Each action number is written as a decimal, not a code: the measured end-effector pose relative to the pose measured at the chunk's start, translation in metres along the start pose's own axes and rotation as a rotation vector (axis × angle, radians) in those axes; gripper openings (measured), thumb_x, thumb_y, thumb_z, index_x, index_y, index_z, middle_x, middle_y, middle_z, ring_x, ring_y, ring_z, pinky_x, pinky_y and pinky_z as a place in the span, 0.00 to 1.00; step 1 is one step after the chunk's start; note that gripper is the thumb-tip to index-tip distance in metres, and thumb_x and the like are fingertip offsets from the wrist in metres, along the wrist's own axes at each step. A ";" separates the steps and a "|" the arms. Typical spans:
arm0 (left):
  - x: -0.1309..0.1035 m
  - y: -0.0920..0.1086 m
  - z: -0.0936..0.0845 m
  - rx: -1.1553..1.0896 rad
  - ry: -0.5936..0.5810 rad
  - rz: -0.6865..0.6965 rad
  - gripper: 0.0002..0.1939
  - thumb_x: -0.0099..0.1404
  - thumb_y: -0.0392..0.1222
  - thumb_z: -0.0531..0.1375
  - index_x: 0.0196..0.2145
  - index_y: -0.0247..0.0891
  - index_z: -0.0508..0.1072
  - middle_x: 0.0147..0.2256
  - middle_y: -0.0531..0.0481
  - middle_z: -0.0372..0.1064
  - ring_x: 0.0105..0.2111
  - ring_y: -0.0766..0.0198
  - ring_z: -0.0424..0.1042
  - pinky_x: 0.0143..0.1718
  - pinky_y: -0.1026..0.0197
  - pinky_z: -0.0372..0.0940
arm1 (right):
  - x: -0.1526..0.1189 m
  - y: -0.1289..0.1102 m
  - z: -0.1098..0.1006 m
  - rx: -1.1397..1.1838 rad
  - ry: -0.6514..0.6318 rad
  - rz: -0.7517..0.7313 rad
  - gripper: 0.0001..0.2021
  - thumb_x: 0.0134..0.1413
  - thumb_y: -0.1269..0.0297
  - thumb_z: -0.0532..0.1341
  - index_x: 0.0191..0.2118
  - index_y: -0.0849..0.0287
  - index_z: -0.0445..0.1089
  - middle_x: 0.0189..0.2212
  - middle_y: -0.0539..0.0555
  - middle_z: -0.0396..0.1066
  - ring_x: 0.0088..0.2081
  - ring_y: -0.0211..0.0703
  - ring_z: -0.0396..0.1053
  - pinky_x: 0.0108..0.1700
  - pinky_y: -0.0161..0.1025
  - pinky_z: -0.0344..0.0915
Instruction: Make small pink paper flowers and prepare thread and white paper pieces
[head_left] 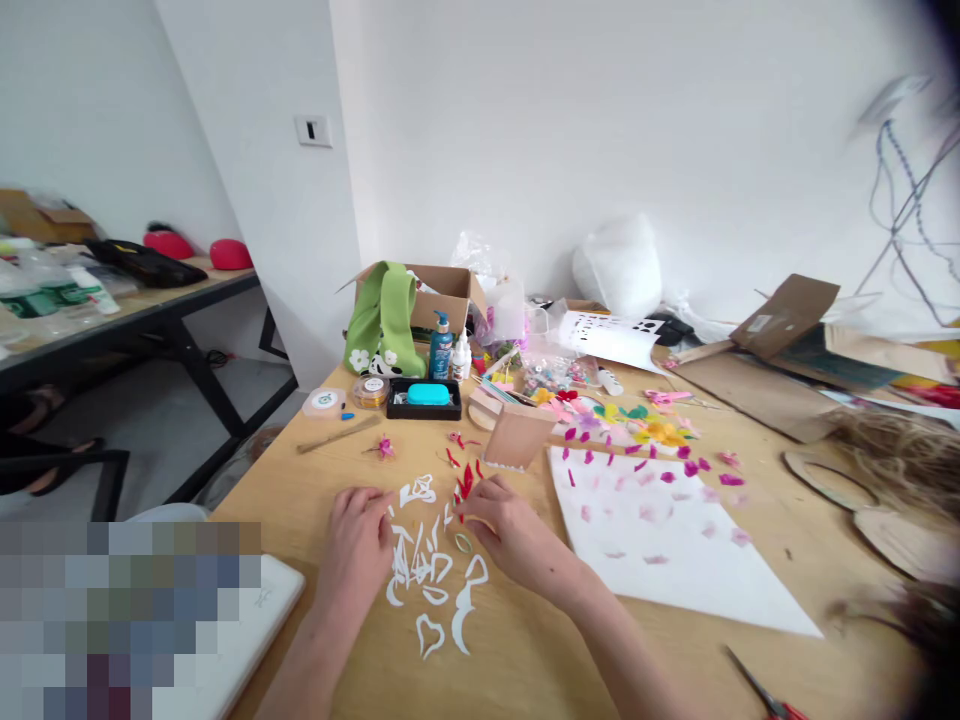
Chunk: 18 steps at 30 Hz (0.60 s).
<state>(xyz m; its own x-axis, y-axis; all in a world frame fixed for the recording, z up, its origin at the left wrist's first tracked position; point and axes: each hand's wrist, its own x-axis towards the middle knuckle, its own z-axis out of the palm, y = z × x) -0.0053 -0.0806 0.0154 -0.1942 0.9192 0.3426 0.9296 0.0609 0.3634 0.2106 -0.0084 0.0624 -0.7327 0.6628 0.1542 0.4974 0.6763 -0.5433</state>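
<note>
White paper cut-outs [424,570], mostly curved strips and outlines, lie on the wooden table between my two hands. My left hand [358,530] rests at their left edge, its fingers curled in with the tips close to a small white scrap. Whether it holds anything is hidden. On the other side, my right hand [510,525] has thumb and fingers pinched together, with a bit of red at the tips. Red pieces [467,480] lie just beyond those fingers. A small pale green ring [463,543] is under my right hand's thumb side.
A white sheet [675,540] with magenta petals lies at the right. Scissors [765,690] are at the near edge. A cardboard piece [517,436] stands behind my right hand; a black tray [424,410], a blue pump bottle [441,348] and a green bag [386,320] stand farther back.
</note>
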 end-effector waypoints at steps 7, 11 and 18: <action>-0.001 0.004 0.001 -0.056 0.045 0.060 0.17 0.61 0.30 0.53 0.45 0.32 0.76 0.39 0.42 0.72 0.44 0.51 0.64 0.49 0.47 0.66 | -0.044 -0.002 0.013 0.187 -0.098 0.160 0.11 0.50 0.81 0.60 0.35 0.58 0.72 0.35 0.53 0.70 0.42 0.45 0.65 0.44 0.40 0.62; -0.002 0.007 -0.001 -0.078 0.055 0.082 0.16 0.62 0.30 0.53 0.45 0.33 0.75 0.38 0.42 0.72 0.44 0.52 0.64 0.48 0.49 0.66 | -0.054 -0.007 0.024 0.251 -0.111 0.130 0.11 0.50 0.79 0.61 0.36 0.57 0.71 0.36 0.52 0.69 0.43 0.44 0.64 0.45 0.38 0.62; -0.003 0.009 -0.001 -0.091 0.069 0.096 0.16 0.62 0.30 0.53 0.45 0.34 0.75 0.37 0.43 0.72 0.43 0.52 0.64 0.47 0.48 0.66 | -0.056 -0.007 0.035 0.162 -0.110 0.070 0.07 0.51 0.78 0.61 0.31 0.58 0.70 0.33 0.51 0.69 0.42 0.43 0.62 0.42 0.37 0.61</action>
<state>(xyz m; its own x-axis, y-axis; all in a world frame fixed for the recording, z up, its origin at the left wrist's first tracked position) 0.0036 -0.0830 0.0189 -0.1301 0.8900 0.4371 0.9134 -0.0639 0.4020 0.2324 -0.0616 0.0281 -0.7499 0.6611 0.0249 0.4740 0.5632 -0.6769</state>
